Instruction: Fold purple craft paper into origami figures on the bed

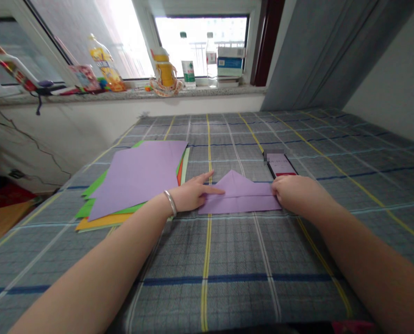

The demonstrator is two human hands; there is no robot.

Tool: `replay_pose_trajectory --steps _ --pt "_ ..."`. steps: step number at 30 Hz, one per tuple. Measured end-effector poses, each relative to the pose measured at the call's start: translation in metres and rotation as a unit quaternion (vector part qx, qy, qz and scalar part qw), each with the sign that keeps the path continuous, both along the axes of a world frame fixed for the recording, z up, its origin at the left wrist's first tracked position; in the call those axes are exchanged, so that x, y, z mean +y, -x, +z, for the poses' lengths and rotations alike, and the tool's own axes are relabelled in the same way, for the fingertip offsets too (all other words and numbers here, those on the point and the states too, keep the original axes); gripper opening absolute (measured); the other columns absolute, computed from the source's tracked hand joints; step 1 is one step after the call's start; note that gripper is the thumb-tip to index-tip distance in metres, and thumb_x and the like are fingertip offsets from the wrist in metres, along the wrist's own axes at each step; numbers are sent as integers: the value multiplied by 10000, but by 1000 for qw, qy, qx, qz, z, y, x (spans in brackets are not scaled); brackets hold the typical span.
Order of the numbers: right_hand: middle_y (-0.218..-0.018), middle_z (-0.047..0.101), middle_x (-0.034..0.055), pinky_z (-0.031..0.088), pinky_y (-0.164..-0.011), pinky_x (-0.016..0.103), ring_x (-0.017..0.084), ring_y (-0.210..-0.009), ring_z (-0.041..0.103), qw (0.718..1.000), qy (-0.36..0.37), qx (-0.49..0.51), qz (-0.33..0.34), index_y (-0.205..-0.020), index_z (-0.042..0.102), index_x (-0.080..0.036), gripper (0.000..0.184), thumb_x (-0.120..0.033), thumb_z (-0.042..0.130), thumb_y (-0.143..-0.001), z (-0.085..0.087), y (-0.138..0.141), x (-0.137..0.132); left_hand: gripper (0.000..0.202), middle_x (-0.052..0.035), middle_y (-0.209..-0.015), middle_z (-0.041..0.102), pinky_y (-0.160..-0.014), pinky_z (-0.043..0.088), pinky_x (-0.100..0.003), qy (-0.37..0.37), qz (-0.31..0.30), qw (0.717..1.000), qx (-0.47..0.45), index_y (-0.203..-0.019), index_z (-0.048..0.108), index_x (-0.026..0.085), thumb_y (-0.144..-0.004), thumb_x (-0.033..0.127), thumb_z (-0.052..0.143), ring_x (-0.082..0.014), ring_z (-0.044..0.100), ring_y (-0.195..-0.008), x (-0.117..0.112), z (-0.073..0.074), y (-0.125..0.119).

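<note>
A folded purple paper (241, 195) with a pointed top lies on the checked blue-grey bedsheet (227, 269). My left hand (193, 192), a silver bangle on its wrist, rests flat on the paper's left end with the fingers stretched out and pressing along the fold. My right hand (292, 192) sits on the paper's right end with its fingers curled down onto the edge, pinching it.
A stack of coloured sheets (137, 181), purple on top with green and orange beneath, lies to the left. A phone (281, 166) lies just behind my right hand. Bottles and boxes line the windowsill (133, 95) at the back. The bed's left edge drops to the floor.
</note>
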State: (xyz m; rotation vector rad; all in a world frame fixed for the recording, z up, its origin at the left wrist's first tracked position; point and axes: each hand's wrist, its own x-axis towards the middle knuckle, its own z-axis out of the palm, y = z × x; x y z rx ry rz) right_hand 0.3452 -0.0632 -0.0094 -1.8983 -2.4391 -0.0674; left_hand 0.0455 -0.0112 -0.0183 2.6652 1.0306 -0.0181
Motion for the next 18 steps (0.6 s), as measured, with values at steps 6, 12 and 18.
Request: replay_pose_trajectory --steps 6,12,18 --pt "-1121 693 128 468 -920 365 248 -1042 635 991 -42 129 -1 -1141 626 -119 328 -201 441 -882 -5 15 7 317 -61 -1452 458 -1121 184 -623 -181 11 983 -13 -1206 610 272 -963 355 424 -296 394 -1350 -23 -9 -27" --pt "-1135 684 129 441 -966 396 253 -1065 607 979 -19 200 45 -1333 486 -85 496 -232 525 -861 -28 23 14 411 -68 -1443 470 -1118 249 -553 -191 -35 981 -13 -1357 496 300 -972 411 408 -279 422 -1327 -31 -20 -41" --pt "-1105 685 104 436 -962 410 241 -1040 597 972 -32 224 61 -1340 487 -132 512 -229 546 -840 -35 19 18 418 -59 -1500 391 -1081 295 -561 -175 -69 982 -4 -1397 438 366 -983 388 383 -304 364 -1366 -26 -23 -37"
